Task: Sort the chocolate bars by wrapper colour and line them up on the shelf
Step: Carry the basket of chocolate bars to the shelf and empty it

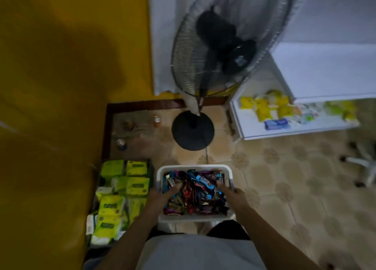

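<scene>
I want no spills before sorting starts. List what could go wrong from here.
1. The white basket is full of loose chocolate bars; if the left hand or right hand tilts it, bars may slide out.
2. The pedestal fan's base stands on the tiled floor just ahead; a foot could catch it.
3. Small bottles stand left of it, easy to kick in this dim light.

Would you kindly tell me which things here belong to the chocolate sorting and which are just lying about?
Job: white basket, chocolate bars, left hand and right hand gripping its rim.
Lying about: standing fan, green packs, yellow packets.
</scene>
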